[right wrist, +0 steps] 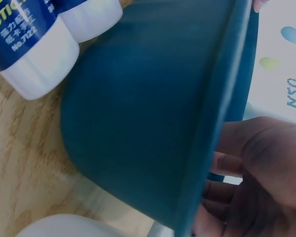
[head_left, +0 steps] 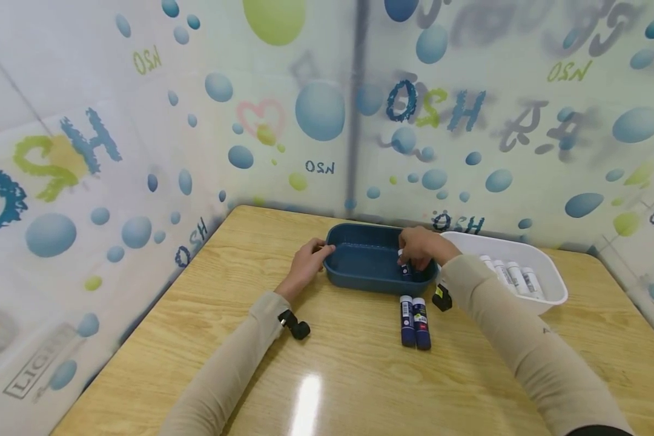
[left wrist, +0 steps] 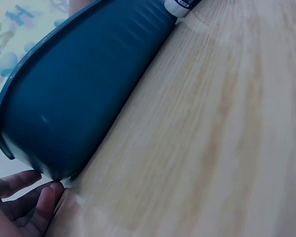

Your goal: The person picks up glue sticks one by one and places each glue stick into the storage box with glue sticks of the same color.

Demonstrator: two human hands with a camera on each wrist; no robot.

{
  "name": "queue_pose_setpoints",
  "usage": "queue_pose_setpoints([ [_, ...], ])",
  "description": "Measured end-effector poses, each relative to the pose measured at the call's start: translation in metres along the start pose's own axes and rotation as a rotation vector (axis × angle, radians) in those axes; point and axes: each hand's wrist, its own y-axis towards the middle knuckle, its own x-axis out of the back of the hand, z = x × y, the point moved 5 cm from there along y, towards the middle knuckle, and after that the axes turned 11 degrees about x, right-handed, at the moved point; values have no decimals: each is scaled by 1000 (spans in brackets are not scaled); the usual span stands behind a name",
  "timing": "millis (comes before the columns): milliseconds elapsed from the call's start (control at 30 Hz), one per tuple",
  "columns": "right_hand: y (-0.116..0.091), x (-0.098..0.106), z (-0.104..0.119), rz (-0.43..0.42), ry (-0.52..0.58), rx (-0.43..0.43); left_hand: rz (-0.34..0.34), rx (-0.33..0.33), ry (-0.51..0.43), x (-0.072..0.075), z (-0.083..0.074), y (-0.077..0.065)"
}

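A dark teal plastic basin [head_left: 360,283] stands on the wooden table. My left hand [head_left: 307,260] grips its left end, thumb over the rim; in the left wrist view the fingers [left wrist: 43,205] touch the outer wall low down. Reaching in over the right end, my right hand [head_left: 421,245] holds a glue stick [head_left: 406,270] with a dark blue body and white cap inside the basin. The basin's wall [right wrist: 138,98] hides this glue stick in the right wrist view. Two more glue sticks [head_left: 407,321] lie side by side on the table in front of the basin.
To the right, a white basin [head_left: 556,284] holds several glue sticks [head_left: 515,278] lying in a row, partly behind my right sleeve. Behind the table [head_left: 349,387] hangs a pale sheet [head_left: 327,169] printed with bubbles and letters, with another along the left side.
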Motion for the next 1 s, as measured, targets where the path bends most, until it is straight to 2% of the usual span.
queue_pose_setpoints([
  [300,5,-6,-4,11,-33,-4,1,-7,0,-2,0,1],
  [633,3,-8,-4,4,-23,-5,6,-9,-1,-3,0,-1],
  [1000,-9,-4,1,-63,-27,99,-8,-19,2,-1,0,1],
])
